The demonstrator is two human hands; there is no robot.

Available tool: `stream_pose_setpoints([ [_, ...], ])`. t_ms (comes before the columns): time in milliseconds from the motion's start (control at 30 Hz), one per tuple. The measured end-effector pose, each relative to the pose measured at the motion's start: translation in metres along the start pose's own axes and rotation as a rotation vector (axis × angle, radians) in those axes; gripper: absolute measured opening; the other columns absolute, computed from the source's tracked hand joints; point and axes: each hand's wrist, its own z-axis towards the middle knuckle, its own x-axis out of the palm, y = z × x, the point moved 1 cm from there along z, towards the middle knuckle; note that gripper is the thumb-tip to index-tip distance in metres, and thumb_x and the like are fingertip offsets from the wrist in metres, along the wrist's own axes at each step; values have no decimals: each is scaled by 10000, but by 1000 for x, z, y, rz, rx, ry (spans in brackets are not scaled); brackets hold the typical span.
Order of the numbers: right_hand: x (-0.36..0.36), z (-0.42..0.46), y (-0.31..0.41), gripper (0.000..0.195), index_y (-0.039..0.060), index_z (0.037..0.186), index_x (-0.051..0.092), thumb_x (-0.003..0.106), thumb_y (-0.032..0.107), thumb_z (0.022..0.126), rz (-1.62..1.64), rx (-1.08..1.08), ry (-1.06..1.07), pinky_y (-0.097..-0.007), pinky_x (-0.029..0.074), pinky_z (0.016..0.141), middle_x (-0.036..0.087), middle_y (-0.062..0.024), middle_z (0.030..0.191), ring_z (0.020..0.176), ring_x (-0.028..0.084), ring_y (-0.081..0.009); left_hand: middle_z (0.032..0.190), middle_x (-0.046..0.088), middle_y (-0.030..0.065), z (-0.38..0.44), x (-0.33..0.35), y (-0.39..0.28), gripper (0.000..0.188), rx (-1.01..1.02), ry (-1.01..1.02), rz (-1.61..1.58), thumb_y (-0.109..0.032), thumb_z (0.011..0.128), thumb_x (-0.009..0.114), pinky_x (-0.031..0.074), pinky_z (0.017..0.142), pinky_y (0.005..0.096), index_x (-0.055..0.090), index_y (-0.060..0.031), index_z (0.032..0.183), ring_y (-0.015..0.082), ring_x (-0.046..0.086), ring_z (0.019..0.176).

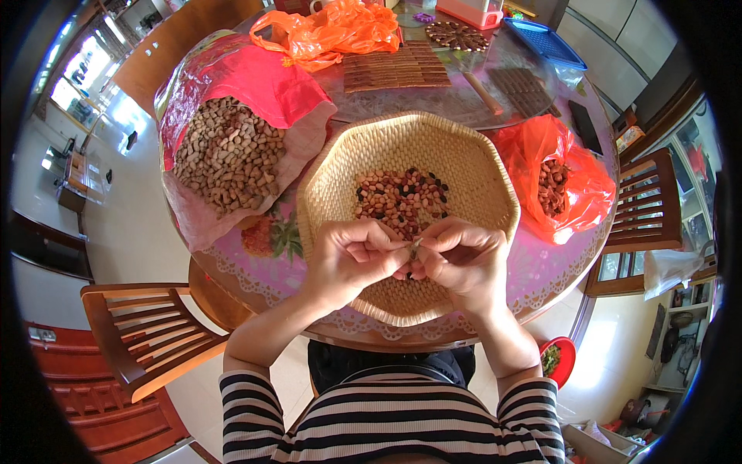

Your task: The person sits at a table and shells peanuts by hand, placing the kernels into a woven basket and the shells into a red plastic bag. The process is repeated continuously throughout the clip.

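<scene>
Over the near part of a woven basket (464,139), my left hand (359,255) and my right hand (464,255) meet at the fingertips. Between them they pinch a small peanut pod (415,248), mostly covered by the fingers. Shelled peanuts (400,197), reddish, pale and some nearly black, lie loose on the basket's bottom below my hands. To the left, an opened sack (272,87) with a pink-red lining holds many unshelled peanuts (232,151). At the right, a red plastic bag (585,197) stands with brownish-red pieces (553,185) inside it.
Behind the basket are a slatted wooden mat (394,66), a wooden-handled knife (484,95) and an orange plastic bag (336,35). A dark phone-like slab (585,127) and a blue tray (545,43) lie toward the right rim. Wooden chairs (156,336) flank the round table.
</scene>
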Motion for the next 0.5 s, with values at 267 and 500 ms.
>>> stream_pose_setpoints([
  [267, -8, 7, 2, 85, -85, 881, 626, 587, -89, 805, -30, 97, 52, -251, 550, 648, 636, -110, 810, 703, 640, -162, 822, 649, 115, 7, -6, -2, 88, -133, 16, -96, -3, 814, 645, 545, 646, 249, 611, 51, 874, 148, 642, 709],
  [500, -23, 3, 14, 201, -36, 906, 655, 620, -129, 731, -282, -11, 195, -263, 561, 684, 613, -109, 901, 770, 639, -162, 780, 653, 76, 8, -6, -19, 117, 67, 21, 400, -35, 763, 707, 514, 605, 228, 626, 15, 831, 114, 629, 686],
])
